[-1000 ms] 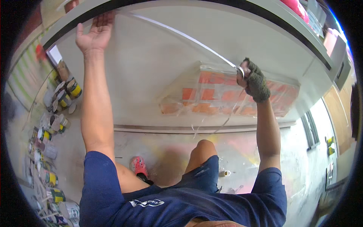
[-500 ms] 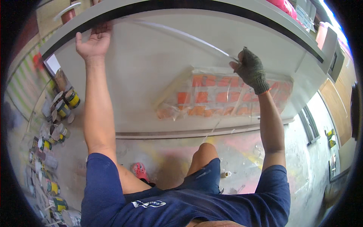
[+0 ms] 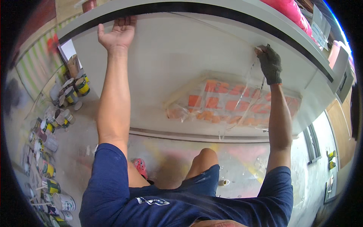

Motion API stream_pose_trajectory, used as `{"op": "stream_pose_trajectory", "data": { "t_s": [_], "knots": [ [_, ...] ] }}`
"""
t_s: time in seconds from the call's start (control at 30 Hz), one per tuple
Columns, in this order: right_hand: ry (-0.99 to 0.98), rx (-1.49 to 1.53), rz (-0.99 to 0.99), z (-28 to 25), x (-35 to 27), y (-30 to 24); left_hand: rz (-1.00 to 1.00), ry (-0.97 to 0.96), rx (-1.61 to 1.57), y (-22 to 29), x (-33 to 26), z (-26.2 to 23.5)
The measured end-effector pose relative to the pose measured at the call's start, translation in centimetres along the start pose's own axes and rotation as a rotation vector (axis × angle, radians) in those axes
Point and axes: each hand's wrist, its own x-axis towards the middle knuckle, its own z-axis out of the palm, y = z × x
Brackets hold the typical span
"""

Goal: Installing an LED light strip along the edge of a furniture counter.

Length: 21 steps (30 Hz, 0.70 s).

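My bare left hand (image 3: 119,36) is open, palm showing, its fingers reaching up to the black stripe (image 3: 189,6) along the top of a large pale panel (image 3: 159,53). A grey fingerless knit glove covers my right hand (image 3: 270,64), which pinches a thin, pale strip of tape (image 3: 227,33). That strip runs taut from just under the stripe down to the right hand. Loose lengths dangle below the glove, in front of a plastic-covered sign (image 3: 234,100) with orange lettering on the panel.
Many paint cans (image 3: 70,94) crowd the floor at left. A pink bundle (image 3: 289,15) lies above the panel at upper right. Small cans (image 3: 331,160) stand by the right wall. My foot in a red clog (image 3: 140,168) is on the stained concrete floor (image 3: 245,159).
My right hand has moved right and slightly up, and loose tape now dangles below it. The tape's upper end has shifted right along the stripe. The whole view has shifted somewhat.
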Motion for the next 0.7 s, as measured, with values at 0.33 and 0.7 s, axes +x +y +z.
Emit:
{"op": "stream_pose_trajectory", "data": {
  "t_s": [0.33,0.7],
  "knots": [
    [0.248,-0.15,0.082,0.7,1.9,-0.2,0.083,0.096,-0.027,-0.9,-0.2,1.0],
    [0.359,-0.301,0.205,0.3,3.4,-0.5,0.154,0.151,-0.106,-2.9,-0.7,2.0]
  ]
}}
